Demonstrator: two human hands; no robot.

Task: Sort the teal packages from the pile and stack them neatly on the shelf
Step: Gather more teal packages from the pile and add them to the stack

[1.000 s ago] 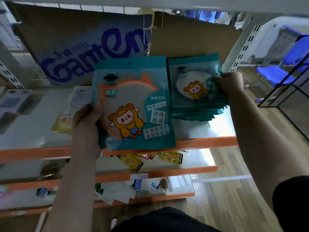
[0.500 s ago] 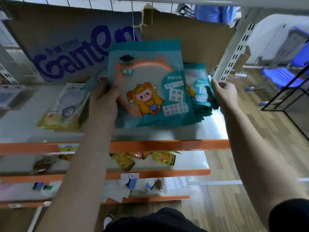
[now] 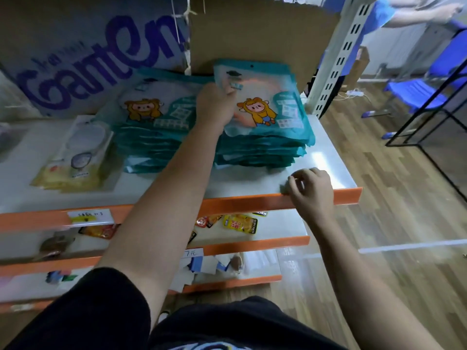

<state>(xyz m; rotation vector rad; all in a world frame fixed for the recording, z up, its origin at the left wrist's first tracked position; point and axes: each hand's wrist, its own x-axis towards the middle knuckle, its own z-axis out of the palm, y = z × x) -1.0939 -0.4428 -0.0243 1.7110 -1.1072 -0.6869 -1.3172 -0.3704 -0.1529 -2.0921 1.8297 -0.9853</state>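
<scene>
Shelf [image 3: 326, 157], orange-lipped, cardboard [image 3: 252, 34] behind; two stacks of teal packages [image 3: 156, 137] side by side near the back; left hand [image 3: 214, 107] pinches top package [image 3: 267, 109] of right stack [image 3: 260, 152] by its left edge, seemingly to square it; right hand [image 3: 310, 190], loosely curled, empty, rests on shelf lip [image 3: 252, 205], probably bracing.

Glossy, crinkled teal plastic packages [image 3: 265, 114] on smooth, light-reflecting white shelf [image 3: 326, 160] with orange front edge. Behind the shelf, matt brown cardboard sheet [image 3: 252, 34]. Right of the shelf, lightly sheeny wood-plank floor [image 3: 379, 198].
</scene>
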